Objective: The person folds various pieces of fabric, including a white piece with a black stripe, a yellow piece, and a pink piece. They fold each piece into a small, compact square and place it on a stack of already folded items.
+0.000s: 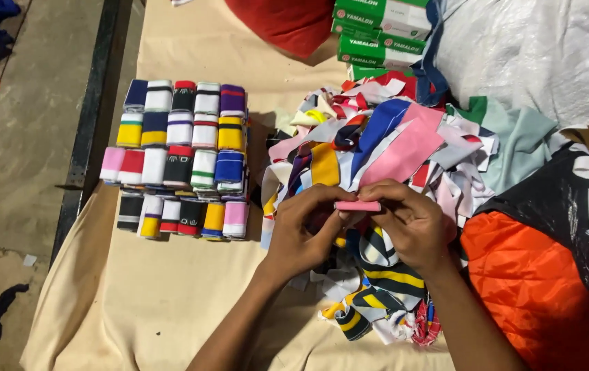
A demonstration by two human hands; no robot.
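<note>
Perhaps concrete floor [27,124] beside cloth-covered table [171,295]

head view | worn on head, looks steeply down | close over table [171,302] | one view only

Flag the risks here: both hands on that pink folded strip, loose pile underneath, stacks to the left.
1. The pink strip is pinched only at its ends by the left hand and right hand; the fold could spring open if either slips.
2. If dropped, it may get lost in the loose pile of strips just below.
3. The folded stacks stand tightly packed near the table edge; a nudge might topple the outer row.
</note>
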